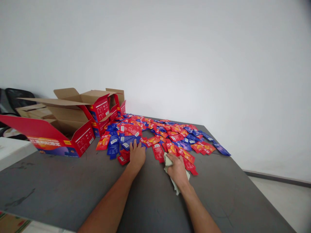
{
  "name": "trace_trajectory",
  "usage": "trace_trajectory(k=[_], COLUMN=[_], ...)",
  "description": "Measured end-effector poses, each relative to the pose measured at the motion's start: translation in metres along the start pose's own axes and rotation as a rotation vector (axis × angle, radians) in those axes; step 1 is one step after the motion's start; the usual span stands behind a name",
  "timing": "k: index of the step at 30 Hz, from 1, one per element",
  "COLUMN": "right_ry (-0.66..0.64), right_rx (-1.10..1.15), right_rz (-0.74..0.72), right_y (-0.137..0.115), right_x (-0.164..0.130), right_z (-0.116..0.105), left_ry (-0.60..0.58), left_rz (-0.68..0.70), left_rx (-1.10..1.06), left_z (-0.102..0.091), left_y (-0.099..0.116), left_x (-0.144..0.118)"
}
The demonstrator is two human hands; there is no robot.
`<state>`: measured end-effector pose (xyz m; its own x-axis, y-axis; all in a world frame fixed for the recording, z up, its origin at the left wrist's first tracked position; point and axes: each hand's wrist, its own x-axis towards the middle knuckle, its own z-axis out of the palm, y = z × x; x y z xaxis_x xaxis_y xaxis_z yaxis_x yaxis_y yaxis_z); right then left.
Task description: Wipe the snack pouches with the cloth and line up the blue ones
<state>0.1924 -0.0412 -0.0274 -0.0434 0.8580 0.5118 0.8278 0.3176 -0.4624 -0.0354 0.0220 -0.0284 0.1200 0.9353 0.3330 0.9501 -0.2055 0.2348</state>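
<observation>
My right hand (177, 167) is closed round a pale, whitish cloth (176, 187), which it presses down on the dark table at the front of the packet pile. Just beyond its fingers lie red and orange packets (172, 148). My left hand (137, 154) rests with stretched fingers against the near edge of the pile, its fingertips touching a blue packet (128, 139). Beside its wrist is a red packet (123, 158); a few more blue ones (113, 142) lie to the left. The undersides of both hands are hidden.
Open red and blue cardboard boxes (84, 142) stand along the left side, some stacked. The dark grey table (73, 184) has its right edge near a white wall (189, 64). A white surface (14, 152) and a black chair (19, 95) are at far left.
</observation>
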Motion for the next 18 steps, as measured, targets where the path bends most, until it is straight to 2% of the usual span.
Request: trace_trajectory(k=[3, 8, 10, 16, 18], right_ry=[0.059, 0.046, 0.043, 0.035, 0.026], right_rx=[0.025, 0.037, 0.027, 0.002, 0.009], right_rz=[-0.003, 0.03, 0.038, 0.043, 0.031], right_y=[0.005, 0.002, 0.001, 0.002, 0.0], right_x=[0.0, 0.002, 0.003, 0.003, 0.003], right_z=[0.001, -0.003, -0.005, -0.005, -0.005], left_ry=[0.023, -0.183, -0.222, -0.201, -0.189], left_rz=[-0.013, 0.226, 0.268, 0.322, 0.301], left_rx=[-0.115, -0.446, -0.515, -0.502, -0.462], left_z=[-0.001, 0.014, 0.02, 0.016, 0.014], left_y=[0.009, 0.038, 0.047, 0.06, 0.062], left_x=[-0.002, -0.008, -0.01, -0.013, -0.014])
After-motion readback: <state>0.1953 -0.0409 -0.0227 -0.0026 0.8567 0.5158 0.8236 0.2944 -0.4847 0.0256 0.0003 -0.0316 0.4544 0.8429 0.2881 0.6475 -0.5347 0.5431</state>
